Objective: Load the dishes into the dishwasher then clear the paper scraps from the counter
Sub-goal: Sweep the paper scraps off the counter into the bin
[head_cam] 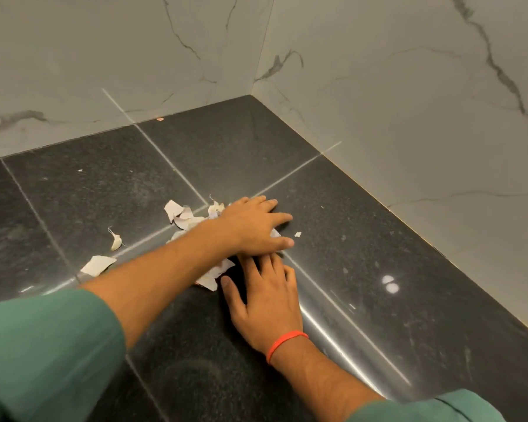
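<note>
Reaching across from the left, the left hand (250, 223) lies flat on the dark stone table (378, 269), palm down, its fingers straight and a little spread, pointing right. It presses on the heap of paper scraps (186, 219) and holds none of them in a grip. The right hand (265, 300) lies just below it, also flat, with fingers straight and the thumb spread to the left; its fingertips go under the edge of the left hand, so I cannot see them fully. This grip too is open and holds nothing, and a torn white piece (214, 277) lies just beside its thumb. An orange band (285, 345) goes round the right wrist. More scraps lie apart on the left: a curled one (116, 240) and a flat one (98, 265). Part of the heap is hidden under the left forearm. Both green sleeves (43, 360) are cut off by the lower edge. No dishes are in view.
</note>
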`<state>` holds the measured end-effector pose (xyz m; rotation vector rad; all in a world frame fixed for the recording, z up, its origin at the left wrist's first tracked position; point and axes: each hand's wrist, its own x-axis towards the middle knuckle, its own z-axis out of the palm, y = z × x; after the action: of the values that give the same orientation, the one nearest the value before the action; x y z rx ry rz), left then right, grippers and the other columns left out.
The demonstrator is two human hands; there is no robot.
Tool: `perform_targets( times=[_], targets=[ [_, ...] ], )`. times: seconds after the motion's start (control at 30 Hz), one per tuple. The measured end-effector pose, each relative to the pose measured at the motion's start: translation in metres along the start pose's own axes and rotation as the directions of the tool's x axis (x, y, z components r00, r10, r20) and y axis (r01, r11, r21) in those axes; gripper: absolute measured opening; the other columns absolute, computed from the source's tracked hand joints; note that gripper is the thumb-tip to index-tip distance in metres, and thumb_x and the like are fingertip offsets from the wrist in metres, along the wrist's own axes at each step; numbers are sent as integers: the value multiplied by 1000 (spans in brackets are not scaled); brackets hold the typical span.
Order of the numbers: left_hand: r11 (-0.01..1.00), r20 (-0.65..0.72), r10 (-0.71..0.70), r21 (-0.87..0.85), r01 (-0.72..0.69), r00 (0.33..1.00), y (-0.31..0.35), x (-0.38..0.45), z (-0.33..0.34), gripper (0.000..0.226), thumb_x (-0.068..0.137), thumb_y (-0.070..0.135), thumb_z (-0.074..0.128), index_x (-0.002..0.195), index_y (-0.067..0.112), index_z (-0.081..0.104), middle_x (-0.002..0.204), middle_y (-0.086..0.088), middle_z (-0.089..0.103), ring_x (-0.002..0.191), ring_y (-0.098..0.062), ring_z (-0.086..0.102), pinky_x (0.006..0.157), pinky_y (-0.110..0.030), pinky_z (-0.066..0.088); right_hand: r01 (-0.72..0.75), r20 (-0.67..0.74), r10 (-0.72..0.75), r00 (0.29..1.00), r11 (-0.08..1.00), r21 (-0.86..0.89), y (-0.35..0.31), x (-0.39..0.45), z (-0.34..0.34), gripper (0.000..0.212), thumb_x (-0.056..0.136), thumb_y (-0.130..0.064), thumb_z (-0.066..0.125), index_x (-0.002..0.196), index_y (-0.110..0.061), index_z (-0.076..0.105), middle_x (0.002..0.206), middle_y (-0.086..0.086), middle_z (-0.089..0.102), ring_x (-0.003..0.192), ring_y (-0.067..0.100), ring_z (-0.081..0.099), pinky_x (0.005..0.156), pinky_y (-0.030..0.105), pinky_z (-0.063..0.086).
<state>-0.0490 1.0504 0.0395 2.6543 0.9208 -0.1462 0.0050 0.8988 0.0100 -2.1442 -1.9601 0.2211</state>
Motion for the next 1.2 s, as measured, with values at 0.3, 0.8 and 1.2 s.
perform_targets(
  times=[0.3, 0.8, 1.2],
  targets=[
    [983, -180, -175, -87, 162, 968, -20, 14, 4, 58, 92, 56, 58, 144, 32, 51, 154, 7, 44, 145, -20, 37, 124, -53, 17, 21, -5, -21, 1000, 1000, -10, 1, 0, 2, 51, 99, -59, 34, 145, -38, 39, 155, -13, 32, 142, 9, 29, 110, 37, 33],
    [885, -284, -451, -267, 382, 846, -28, -122, 8, 99, 70, 93, 21, 157, 46, 20, 168, 2, 15, 157, -20, 3, 121, -58, -12, 2, 13, -2, 1000, 1000, -11, 3, -1, 5, 55, 100, -61, 30, 148, -36, 39, 159, -12, 28, 146, 11, 26, 114, 41, 30],
    [724, -167, -671, -356, 590, 723, -45, -175, 60, 145, 36, 113, 29, 158, 48, -13, 171, -5, -14, 155, -26, -21, 124, -56, -5, 3, 34, -3, 999, 1000, -8, 4, -1, 4, 55, 100, -59, 31, 148, -34, 39, 160, -10, 27, 147, 13, 25, 115, 43, 28]
  ],
)
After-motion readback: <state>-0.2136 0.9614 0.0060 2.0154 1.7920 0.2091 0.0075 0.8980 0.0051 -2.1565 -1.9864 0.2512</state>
